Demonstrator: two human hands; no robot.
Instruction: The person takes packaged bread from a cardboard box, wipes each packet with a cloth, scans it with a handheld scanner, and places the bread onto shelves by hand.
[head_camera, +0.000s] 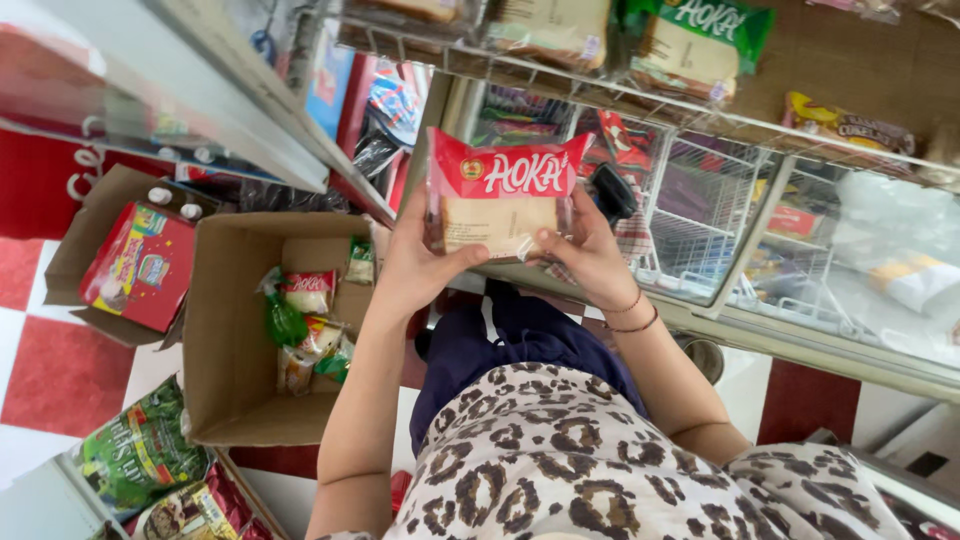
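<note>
At the far left, a smaller open cardboard box (95, 215) sat on the red-and-white checkered floor (40, 380), holding a flat red package with colourful print (140, 265) and two white bottle caps (175, 203) behind it. Below it, in the lower left corner, lay glossy green and brown snack bags (150, 470). Just to the right stood a larger open brown cardboard box (230, 390), with a loose heap of small clear-and-red and green wrapped packets (305, 325) along its right wall. In the middle, held up in front of the person's chest, was a clear plastic packet with a red top band and a pale square cake inside (497, 200). The left hand (415, 262) gripped its lower left edge, fingers curled behind and thumb pressed across the front bottom; the forearm rose from the lower frame, bent at the elbow. The right hand (590, 255) clasped the lower right edge, thumb on the front, with thin dark bracelets (630, 315) at the wrist. Above, a wire shelf (600, 85) carried similar packets, one with a green top band (695, 45), and farther right a yellow-and-brown wrapped packet (850, 125). Beneath the shelf, to the right, a glass-lidded chest freezer (800, 250) showed white wire baskets inside.
</note>
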